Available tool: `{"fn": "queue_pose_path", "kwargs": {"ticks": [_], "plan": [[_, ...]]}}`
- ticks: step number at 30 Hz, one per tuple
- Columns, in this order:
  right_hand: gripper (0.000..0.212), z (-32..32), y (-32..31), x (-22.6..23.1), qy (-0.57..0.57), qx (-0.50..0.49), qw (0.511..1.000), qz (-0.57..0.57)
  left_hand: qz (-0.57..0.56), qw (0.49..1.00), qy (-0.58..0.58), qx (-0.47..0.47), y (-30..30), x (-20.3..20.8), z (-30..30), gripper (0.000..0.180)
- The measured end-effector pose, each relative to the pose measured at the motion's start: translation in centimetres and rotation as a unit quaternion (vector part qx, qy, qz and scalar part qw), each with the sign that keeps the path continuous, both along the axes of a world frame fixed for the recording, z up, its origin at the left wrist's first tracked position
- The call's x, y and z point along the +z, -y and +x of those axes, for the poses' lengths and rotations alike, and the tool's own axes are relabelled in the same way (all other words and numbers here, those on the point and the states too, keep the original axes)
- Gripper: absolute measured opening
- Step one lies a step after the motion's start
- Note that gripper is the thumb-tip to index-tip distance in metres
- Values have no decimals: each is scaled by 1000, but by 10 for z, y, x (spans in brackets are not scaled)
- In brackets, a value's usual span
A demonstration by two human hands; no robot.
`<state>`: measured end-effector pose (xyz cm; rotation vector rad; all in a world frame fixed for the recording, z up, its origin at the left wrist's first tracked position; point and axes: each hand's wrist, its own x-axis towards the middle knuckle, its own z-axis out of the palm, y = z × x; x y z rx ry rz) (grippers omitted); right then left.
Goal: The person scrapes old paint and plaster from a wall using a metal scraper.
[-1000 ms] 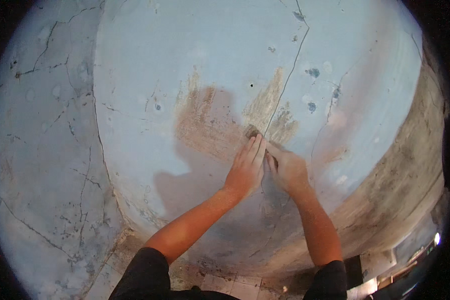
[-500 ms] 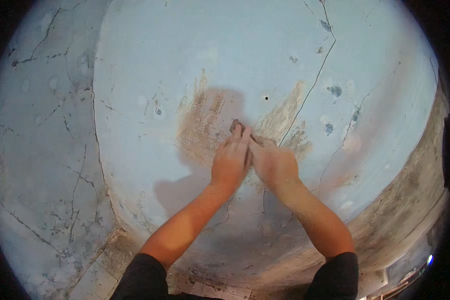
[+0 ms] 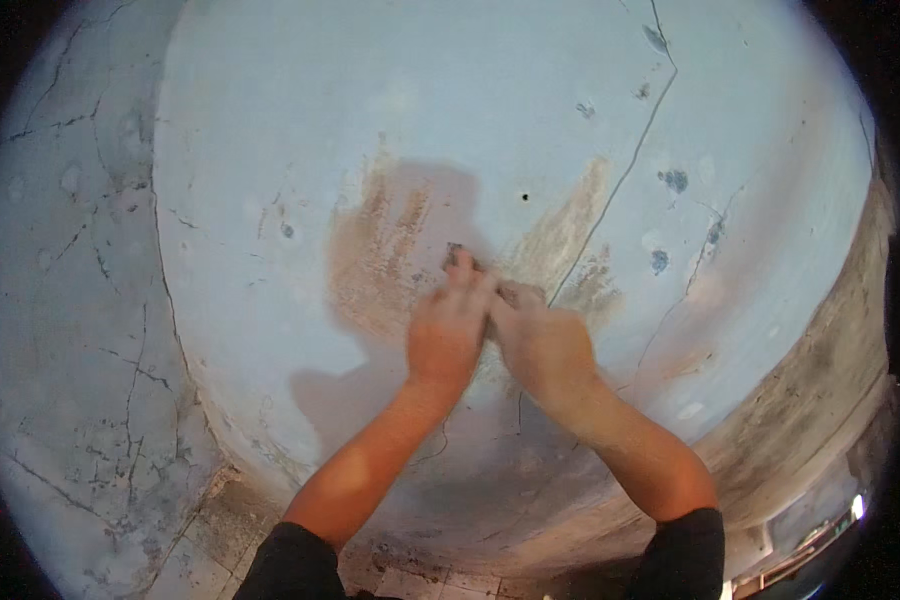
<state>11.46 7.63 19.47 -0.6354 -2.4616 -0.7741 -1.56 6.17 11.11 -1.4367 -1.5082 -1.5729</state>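
Mostly, the blue wall (image 3: 300, 100) looks unscraped, roomy above and edged by a corner (image 3: 167, 290) well left. Roughened areas, seemingly done, number 2: a brown left patch (image 3: 370, 265) and a paler right patch (image 3: 568, 225). Between them, the right hand (image 3: 545, 345) appears curled round a small dark tool (image 3: 454, 252) at the wall; the left hand (image 3: 448, 335) lies over it, grip unclear.

I have a grey-blue side wall (image 3: 50, 330) in view, with dark cracks (image 3: 130, 405) branching over its face and pale round patches (image 3: 70, 178) on its upper part. At the foot of the side wall I see dirty, pale floor tiles (image 3: 192, 572). Well apart from the side wall, far to its right, I see a small bright light (image 3: 858, 507) above long thin strips (image 3: 800, 560) that I can't make out clearly.
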Motion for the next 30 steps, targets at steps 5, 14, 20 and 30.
{"fn": "queue_pose_path", "kwargs": {"ticks": [5,14,20,30], "plan": [[21,-63,1,12,70,20,997,26,79,993,39,79,1,5,-51,38],[22,23,8,25,-12,20,999,23,75,997,-15,-10,-14,10,18,36],[23,31,8,38,46,-57,997,26,52,993,-77,75,-20,22,28,38],[17,-86,4,49,25,47,998,41,91,991,32,98,-8,37,-76,32]]}}
